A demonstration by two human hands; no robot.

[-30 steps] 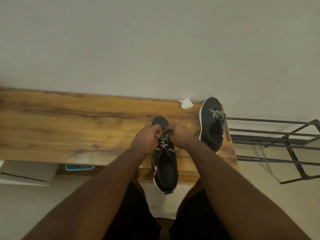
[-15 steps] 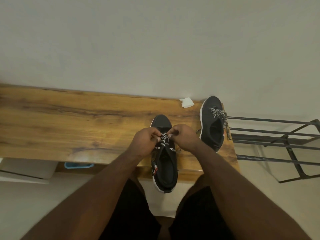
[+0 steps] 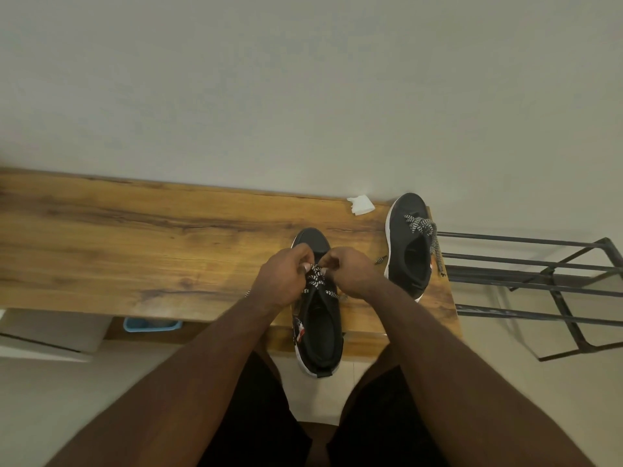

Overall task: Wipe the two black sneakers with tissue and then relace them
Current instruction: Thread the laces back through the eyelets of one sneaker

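Both hands, left hand (image 3: 281, 276) and right hand (image 3: 350, 273), pinch the lace (image 3: 315, 281) over the centre-frame sneaker (image 3: 318, 335), which overhangs the surface (image 3: 151, 251) edge, seemingly for reach.

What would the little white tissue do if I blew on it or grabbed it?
The tissue looks thin and crumpled, so it would probably flop and squash in your fingers. It lies loose on the wooden bench with nothing on it, so a puff would likely slide it away.
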